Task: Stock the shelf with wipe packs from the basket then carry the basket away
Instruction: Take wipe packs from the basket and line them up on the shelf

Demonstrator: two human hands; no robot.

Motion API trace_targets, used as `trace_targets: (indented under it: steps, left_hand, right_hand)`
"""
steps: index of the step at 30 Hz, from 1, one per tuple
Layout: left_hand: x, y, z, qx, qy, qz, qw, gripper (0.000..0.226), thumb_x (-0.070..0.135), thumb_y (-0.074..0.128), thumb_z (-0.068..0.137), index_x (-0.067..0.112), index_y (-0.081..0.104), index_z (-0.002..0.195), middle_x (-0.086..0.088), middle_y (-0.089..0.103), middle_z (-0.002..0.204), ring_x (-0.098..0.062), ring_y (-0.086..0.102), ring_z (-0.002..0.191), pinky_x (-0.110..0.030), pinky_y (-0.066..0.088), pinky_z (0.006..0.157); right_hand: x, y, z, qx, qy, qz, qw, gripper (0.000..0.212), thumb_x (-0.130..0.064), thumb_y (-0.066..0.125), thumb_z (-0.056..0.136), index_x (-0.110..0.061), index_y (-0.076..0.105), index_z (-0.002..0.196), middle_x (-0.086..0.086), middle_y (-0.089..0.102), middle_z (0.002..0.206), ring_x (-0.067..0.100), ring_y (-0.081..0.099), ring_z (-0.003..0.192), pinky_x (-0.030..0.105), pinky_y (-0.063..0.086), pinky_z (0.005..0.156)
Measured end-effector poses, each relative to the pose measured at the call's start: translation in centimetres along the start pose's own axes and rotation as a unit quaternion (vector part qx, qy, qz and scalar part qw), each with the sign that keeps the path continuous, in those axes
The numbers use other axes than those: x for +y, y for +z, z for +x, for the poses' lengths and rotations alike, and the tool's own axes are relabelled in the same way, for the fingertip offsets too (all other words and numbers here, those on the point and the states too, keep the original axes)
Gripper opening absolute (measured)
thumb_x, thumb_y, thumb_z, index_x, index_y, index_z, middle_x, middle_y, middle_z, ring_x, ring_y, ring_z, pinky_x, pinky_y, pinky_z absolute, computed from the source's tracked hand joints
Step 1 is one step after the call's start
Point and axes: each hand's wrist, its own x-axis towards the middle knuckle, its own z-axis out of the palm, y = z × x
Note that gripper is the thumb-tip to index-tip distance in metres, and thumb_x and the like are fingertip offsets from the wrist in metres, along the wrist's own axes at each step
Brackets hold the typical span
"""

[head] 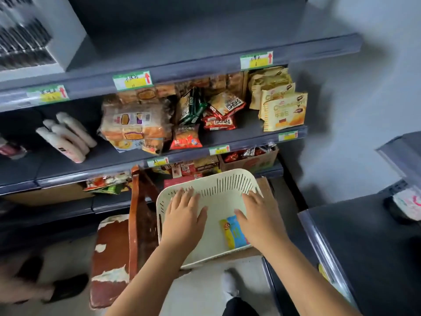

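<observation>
Two hands lie flat inside one cream slotted basket, neither grasping anything. The left hand rests palm down on the basket's bare floor near its left wall, fingers straight and spread. The right hand also has its fingers straight and loose, with its thumb and palm edge lying over the top of one yellow-and-blue pack, the only item in the basket, at its near right corner.

One worn red-brown wooden chair stands just beside the basket's left side; what the basket rests on is mostly hidden.

On the grey shelf above, about four pale pink-white wipe packs lie heaped toward its left end, though blur makes the count uncertain. Further right along the same shelf sit one stack of bread packs, two red snack bags and a cluster of gold biscuit packs at the right end.

Three price tags hang on the upper shelf's front rail.
</observation>
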Motion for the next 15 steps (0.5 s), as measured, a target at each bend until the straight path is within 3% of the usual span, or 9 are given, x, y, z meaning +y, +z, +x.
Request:
trace_targets:
  steps: [5,11,13,15]
  left_hand:
    - [-0.7,6.7,6.1,-0.107,-0.014,-0.01,0.994,0.051,0.044,0.043,0.105,0.021,0.046,0.151,0.002,0.039,0.161,-0.026,0.022,0.154,-0.042,0.021,0.125]
    - [-1.1,15.1,9.9,-0.269,-0.021,-0.003,0.963,0.044,0.038,0.043,0.104,0.018,0.052,0.142,-0.007,0.056,0.147,-0.029,0.046,0.138,-0.042,0.025,0.121]
    - [-1.2,17.5,10.7,-0.308,-0.022,-0.019,0.951,0.043,0.035,0.045,0.103,0.016,0.052,0.141,-0.01,0.055,0.147,-0.033,0.048,0.136,-0.041,0.031,0.117]
    - [-1.3,19.7,11.8,-0.33,-0.031,-0.055,0.942,0.04,0.033,0.05,0.099,0.017,0.055,0.136,-0.011,0.058,0.142,-0.034,0.055,0.127,-0.038,0.044,0.103]
  right_hand:
    - [2.9,6.7,5.5,-0.121,0.107,0.09,0.983,0.045,-0.038,0.053,0.101,-0.01,0.054,0.136,0.011,0.056,0.139,0.03,0.054,0.129,0.038,0.046,0.099]
    - [5.9,14.8,10.0,-0.24,0.151,-0.015,0.959,0.031,-0.026,0.053,0.092,-0.01,0.065,0.116,0.013,0.068,0.118,0.032,0.066,0.111,0.035,0.05,0.083]
    - [6.3,16.9,11.3,-0.286,0.163,-0.043,0.943,0.032,-0.022,0.049,0.093,-0.011,0.067,0.117,0.011,0.07,0.121,0.03,0.066,0.113,0.035,0.052,0.086]
    - [6.6,19.0,12.9,-0.319,0.174,-0.074,0.928,0.036,-0.019,0.051,0.094,-0.009,0.064,0.126,0.01,0.068,0.127,0.028,0.065,0.117,0.035,0.054,0.092]
